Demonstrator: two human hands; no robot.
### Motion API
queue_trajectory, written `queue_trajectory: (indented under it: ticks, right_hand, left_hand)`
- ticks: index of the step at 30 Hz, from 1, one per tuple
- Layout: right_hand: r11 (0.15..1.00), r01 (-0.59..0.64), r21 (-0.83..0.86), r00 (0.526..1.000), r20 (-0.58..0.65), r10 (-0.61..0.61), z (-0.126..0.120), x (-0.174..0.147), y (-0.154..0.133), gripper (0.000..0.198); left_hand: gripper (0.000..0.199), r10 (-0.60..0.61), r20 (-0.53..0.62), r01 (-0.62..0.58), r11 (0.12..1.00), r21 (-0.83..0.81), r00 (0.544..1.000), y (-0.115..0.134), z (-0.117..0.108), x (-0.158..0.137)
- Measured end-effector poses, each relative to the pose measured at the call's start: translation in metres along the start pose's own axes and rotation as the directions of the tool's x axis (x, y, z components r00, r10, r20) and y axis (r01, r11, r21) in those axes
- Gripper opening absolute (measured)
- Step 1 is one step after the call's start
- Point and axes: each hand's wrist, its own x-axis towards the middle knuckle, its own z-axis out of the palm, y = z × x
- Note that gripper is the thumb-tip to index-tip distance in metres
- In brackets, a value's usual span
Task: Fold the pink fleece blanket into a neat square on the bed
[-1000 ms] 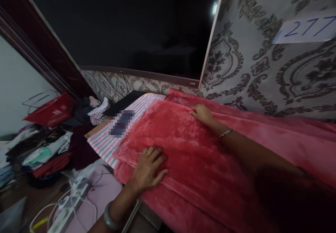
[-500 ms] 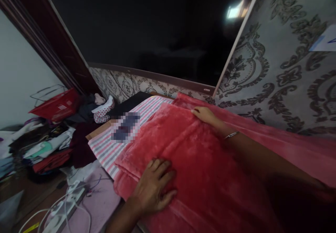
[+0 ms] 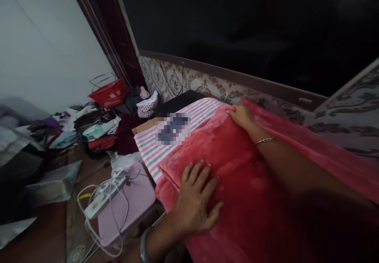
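A plush red blanket (image 3: 237,168) lies folded in layers in front of me, partly over a pink, grey and white striped cloth (image 3: 148,152). My left hand (image 3: 197,200) rests flat on the near left part of the blanket, fingers spread. At the far edge of the upper layer, my right hand (image 3: 242,117) has its fingers closed on the blanket's corner; its fingertips are partly hidden. A blurred dark patch (image 3: 173,129) covers something on the striped cloth. Another stretch of red blanket runs off to the right, beyond my right arm.
A large dark screen (image 3: 237,22) stands behind the blanket against patterned wallpaper. On the left are a pink stool (image 3: 136,203) with a white power strip (image 3: 103,200) and loose cables, piles of clothes (image 3: 100,130), and a red basket (image 3: 109,93).
The view has swung left, so everything sits further right. My left hand's fingers have spread wider. My right hand is now at the upper layer's far corner.
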Motion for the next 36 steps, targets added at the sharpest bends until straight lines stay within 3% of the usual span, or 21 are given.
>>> queue_trajectory:
  ticks: [4, 9, 13, 16, 21, 25, 32, 36]
  right_hand:
    - [0.999, -0.042, 0.007, 0.996, -0.084, 0.043, 0.018, 0.004, 0.008, 0.031]
    - [0.999, -0.045, -0.027, 0.998, -0.035, 0.044, 0.025, 0.008, 0.014, 0.03]
    - [0.992, 0.034, 0.125, 0.996, 0.079, -0.044, 0.007, 0.009, 0.022, 0.03]
    - [0.98, 0.049, 0.192, 0.99, 0.122, -0.073, -0.015, -0.009, 0.045, 0.038]
    - [0.999, 0.017, -0.038, 0.99, 0.141, -0.011, -0.054, -0.076, 0.114, 0.044]
    - [0.994, -0.011, -0.105, 0.991, 0.134, 0.025, -0.071, -0.116, 0.158, 0.034]
    - [0.988, -0.12, -0.096, 0.991, 0.052, 0.125, -0.07, -0.119, 0.157, 0.028]
    - [0.993, -0.094, -0.078, 0.99, 0.095, 0.101, -0.094, -0.147, 0.188, 0.028]
  left_hand:
    - [0.056, -0.196, -0.027, 0.197, 0.978, 0.069, 0.98, 0.003, 0.009, -0.001]
    - [0.053, -0.246, -0.032, 0.247, 0.968, 0.051, 0.969, 0.002, 0.013, 0.0]
    - [0.052, -0.241, -0.03, 0.242, 0.968, 0.058, 0.97, -0.001, 0.012, 0.001]
    - [0.049, -0.216, -0.039, 0.218, 0.975, 0.051, 0.976, -0.004, 0.012, 0.002]
    - [0.048, -0.195, -0.053, 0.197, 0.98, 0.041, 0.979, -0.011, 0.016, 0.004]
    - [0.048, -0.197, -0.047, 0.199, 0.979, 0.043, 0.979, -0.014, 0.015, 0.007]
    - [0.044, -0.214, -0.042, 0.216, 0.974, 0.066, 0.976, -0.015, 0.014, 0.013]
    - [0.041, -0.178, -0.067, 0.182, 0.981, 0.071, 0.982, -0.022, 0.008, 0.018]
